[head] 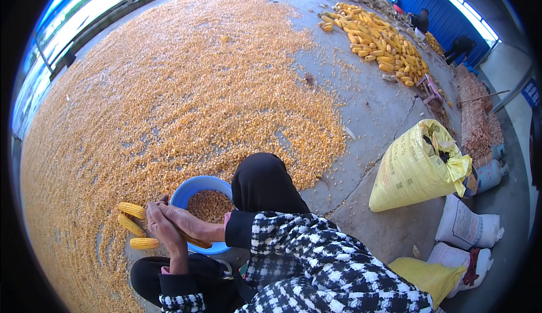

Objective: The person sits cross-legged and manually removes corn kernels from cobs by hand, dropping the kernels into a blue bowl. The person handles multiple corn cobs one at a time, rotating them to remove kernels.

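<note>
My left hand (165, 230) and my right hand (188, 222) are pressed together around a corn cob (197, 242), whose lower end shows below my right wrist; their grip hides the rest. Beneath and beside them stands a blue plastic basin (180, 192) with loose corn kernels (209, 206) in it. Three yellow ears of corn lie just left of my hands: an upper ear (131, 209), a middle ear (131, 225) and a lower ear (144, 243).
Corn kernels (169, 101) cover much of the concrete floor. A heap of corn ears (377, 42) lies at upper right, with people beyond it. A yellow woven sack (410, 169) stands at right, above white sacks (465, 224). My knee (266, 181) is beside the basin.
</note>
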Tool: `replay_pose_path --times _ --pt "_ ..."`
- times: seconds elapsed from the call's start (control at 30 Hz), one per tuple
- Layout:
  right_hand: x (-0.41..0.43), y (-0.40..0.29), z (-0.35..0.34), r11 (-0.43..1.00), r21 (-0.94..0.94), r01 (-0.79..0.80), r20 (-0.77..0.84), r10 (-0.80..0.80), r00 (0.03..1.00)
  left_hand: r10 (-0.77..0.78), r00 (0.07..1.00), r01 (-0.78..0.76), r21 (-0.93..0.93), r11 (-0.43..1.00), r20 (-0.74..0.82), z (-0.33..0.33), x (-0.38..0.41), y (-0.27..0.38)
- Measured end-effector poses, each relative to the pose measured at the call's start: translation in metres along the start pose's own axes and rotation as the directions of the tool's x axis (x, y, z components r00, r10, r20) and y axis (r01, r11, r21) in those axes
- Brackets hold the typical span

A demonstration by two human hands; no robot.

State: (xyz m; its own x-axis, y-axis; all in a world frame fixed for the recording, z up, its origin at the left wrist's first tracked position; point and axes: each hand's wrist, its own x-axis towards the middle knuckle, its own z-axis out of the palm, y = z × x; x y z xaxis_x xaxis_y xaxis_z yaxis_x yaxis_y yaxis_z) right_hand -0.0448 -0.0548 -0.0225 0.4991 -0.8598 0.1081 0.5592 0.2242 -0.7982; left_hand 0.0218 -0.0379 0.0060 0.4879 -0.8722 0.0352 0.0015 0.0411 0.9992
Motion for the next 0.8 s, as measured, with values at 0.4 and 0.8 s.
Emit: replay_pose_path --times 0.4,0.8 --pt "-0.005 0.018 -0.002 0.997 0.062 -0.046 -0.173 0.056 0.983 0.178 0.983 -0.180 0.041 0.983 0.052 0.008 -0.016 0.000" --pt "-0.009 -0.008 -0.025 0.803 0.360 -0.476 -0.069 0.532 0.844 0.385 0.878 -0.456 0.250 0.854 0.286 0.010 -0.026 0.018"
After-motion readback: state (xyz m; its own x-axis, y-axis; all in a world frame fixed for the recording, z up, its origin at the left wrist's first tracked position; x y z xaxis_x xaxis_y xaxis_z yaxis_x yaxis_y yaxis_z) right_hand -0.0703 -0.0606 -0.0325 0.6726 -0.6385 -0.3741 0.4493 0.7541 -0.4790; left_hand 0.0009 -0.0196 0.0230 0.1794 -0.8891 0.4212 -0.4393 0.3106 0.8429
